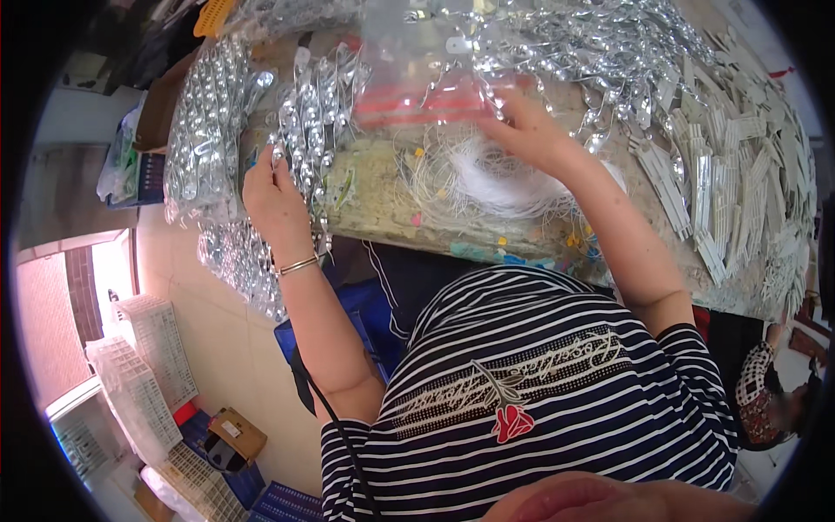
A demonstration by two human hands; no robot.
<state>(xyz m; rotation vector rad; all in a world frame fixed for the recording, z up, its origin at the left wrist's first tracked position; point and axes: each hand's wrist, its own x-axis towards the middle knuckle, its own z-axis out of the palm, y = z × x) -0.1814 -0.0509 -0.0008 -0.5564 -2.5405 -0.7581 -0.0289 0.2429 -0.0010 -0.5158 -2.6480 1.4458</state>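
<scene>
My left hand (pixel 277 198) is closed on a shiny silver strand (pixel 277 153) at the left part of the table. Beside it hangs a row of twisted silver strands (pixel 313 113). At the right edge of a clear plastic bag with a red band (pixel 409 103), my right hand (pixel 535 135) is bent, and the end of a silver strand (pixel 497 102) shows between its thumb and fingers. Below that hand lies a loose coil of white string (pixel 500 178). Part of the right fingers is hard to make out.
More silver strands (pixel 204 130) hang over the table's left end, and a heap of them (pixel 600 39) covers the far right. Bundles of whitish strips (pixel 739 174) fill the right side. White plastic baskets (pixel 143 374) and a cardboard box (pixel 237 433) stand on the floor.
</scene>
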